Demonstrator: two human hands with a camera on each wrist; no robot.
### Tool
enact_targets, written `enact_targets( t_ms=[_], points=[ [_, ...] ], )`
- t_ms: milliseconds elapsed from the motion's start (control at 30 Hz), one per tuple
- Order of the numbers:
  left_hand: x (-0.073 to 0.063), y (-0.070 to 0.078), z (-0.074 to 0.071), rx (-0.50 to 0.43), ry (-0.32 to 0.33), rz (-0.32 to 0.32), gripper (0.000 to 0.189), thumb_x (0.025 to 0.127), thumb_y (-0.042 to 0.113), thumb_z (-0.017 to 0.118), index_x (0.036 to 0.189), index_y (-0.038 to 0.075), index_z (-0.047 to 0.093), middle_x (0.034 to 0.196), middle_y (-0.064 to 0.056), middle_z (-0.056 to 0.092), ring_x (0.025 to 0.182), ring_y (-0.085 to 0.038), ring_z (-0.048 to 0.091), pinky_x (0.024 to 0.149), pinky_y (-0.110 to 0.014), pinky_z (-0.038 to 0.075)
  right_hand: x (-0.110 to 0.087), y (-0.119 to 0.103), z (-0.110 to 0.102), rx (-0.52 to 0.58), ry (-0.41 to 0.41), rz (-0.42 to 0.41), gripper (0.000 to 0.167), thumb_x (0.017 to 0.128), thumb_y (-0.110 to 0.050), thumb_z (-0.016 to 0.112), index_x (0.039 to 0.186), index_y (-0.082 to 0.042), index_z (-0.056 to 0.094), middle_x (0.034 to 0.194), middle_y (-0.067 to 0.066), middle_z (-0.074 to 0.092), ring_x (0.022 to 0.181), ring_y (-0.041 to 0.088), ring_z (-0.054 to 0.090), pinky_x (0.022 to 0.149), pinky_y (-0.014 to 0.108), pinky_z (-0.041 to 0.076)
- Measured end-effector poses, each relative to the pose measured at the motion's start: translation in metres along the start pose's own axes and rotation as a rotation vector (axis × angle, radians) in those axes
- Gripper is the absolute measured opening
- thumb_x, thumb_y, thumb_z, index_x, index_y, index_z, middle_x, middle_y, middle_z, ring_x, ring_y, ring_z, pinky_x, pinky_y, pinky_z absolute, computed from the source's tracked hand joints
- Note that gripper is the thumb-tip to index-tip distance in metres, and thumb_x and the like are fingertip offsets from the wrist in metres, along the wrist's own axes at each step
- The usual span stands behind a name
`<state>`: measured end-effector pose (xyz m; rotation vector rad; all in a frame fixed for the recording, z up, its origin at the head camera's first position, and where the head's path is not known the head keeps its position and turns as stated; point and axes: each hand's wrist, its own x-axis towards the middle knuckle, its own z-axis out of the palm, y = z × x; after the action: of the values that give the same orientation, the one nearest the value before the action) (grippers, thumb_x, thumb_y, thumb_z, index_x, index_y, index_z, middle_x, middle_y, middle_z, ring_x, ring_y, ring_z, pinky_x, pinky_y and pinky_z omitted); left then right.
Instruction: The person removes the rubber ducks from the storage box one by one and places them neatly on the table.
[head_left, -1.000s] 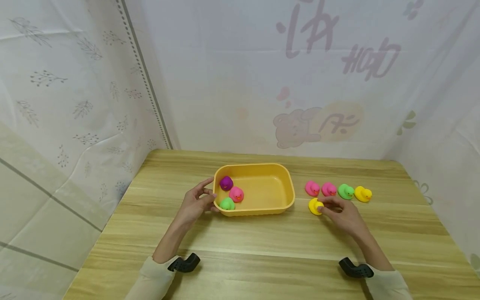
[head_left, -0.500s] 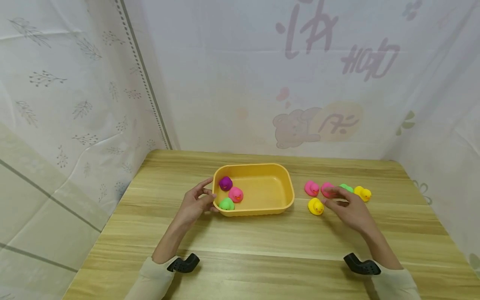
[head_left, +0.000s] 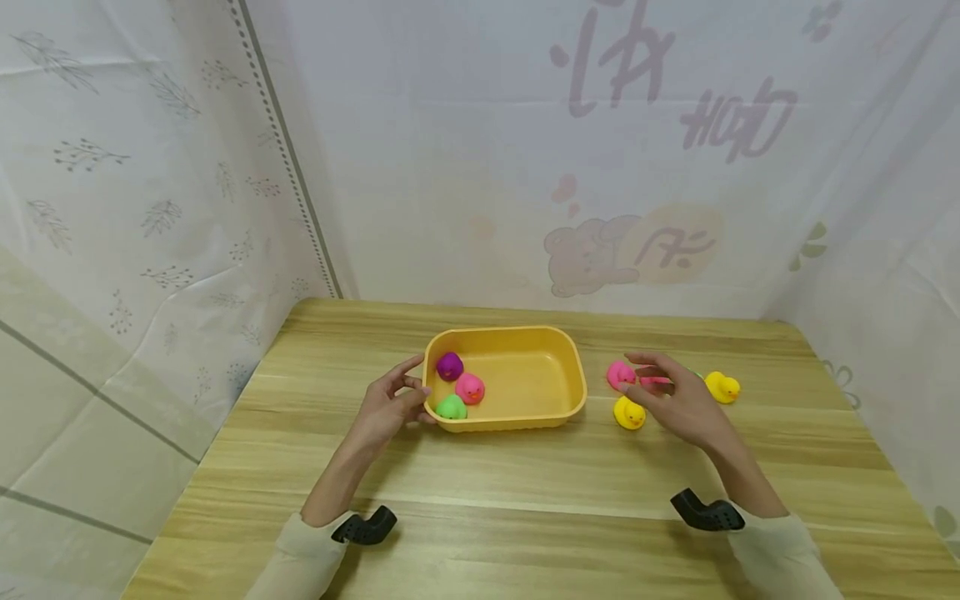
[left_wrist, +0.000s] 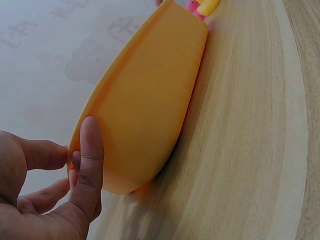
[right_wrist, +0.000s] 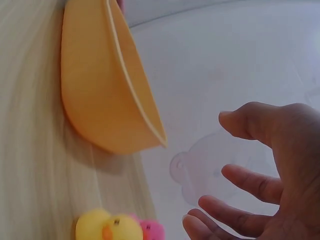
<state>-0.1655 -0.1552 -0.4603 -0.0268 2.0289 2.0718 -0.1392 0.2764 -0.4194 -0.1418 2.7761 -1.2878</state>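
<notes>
Head view shows the right hand (head_left: pixel 682 404), fingers parted and empty, a pink duck (head_left: pixel 617 374) at their nine o'clock, the left hand (head_left: pixel 386 404) pinching the tray (head_left: pixel 525 387).

Wood tbl (head_left: pixel 525 500) — yel. tray (head_left: pixel 502 423), rubber ducks (head_left: pixel 628 413)

Site: a table area screened by cloth; kind of building cannot be told. Evidence: wood-grain table (head_left: pixel 525 517) below the fingers of the left hand (head_left: pixel 388 404) and right hand (head_left: pixel 682 407); pale creased cloth (head_left: pixel 450 183) rising beyond the fingertips, printed with a bear (head_left: pixel 585 260) and lettering (head_left: pixel 738 123); leaf-sprig cloth (head_left: pixel 172 158) left of the left fingers.
</notes>
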Motion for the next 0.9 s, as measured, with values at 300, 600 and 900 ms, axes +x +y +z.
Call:
enact_targets(
  t_ms=[300, 600, 900],
  points=[
    [0.001, 0.0, -0.001, 0.013, -0.003, 0.002, 0.062, 0.099, -0.002, 0.06, 0.156, 0.012, 0.041, 0.105, -0.009, 0.052, 0.071, -0.02, 0.067, 0.077, -0.044, 0.068, 0.019, -0.021, 0.013, 0.061, -0.06, -0.091, 0.062, 0.097, -0.04, 0.07, 0.151, -0.018, 0.048, 0.152, 0.013, 0.051, 0.132, 0.04, 0.056, 0.108, 0.058, 0.054],
    [0.001, -0.002, -0.002, 0.0, -0.012, 0.01, 0.062, 0.099, -0.001, 0.06, 0.157, 0.011, 0.041, 0.106, -0.009, 0.05, 0.071, -0.017, 0.067, 0.075, -0.038, 0.069, 0.037, -0.039, 0.032, 0.096, -0.134, -0.131, 0.065, 0.095, -0.04, 0.073, 0.152, -0.023, 0.046, 0.153, 0.014, 0.049, 0.134, 0.037, 0.054, 0.11, 0.056, 0.053],
    [0.0, -0.001, -0.002, 0.004, -0.015, 0.011, 0.061, 0.1, 0.0, 0.06, 0.157, 0.01, 0.04, 0.106, -0.009, 0.05, 0.072, -0.016, 0.067, 0.077, -0.041, 0.068, 0.049, -0.054, 0.048, 0.11, -0.222, -0.127, 0.072, 0.093, -0.046, 0.074, 0.154, -0.025, 0.043, 0.154, 0.005, 0.05, 0.133, 0.032, 0.056, 0.113, 0.053, 0.052]
  ],
)
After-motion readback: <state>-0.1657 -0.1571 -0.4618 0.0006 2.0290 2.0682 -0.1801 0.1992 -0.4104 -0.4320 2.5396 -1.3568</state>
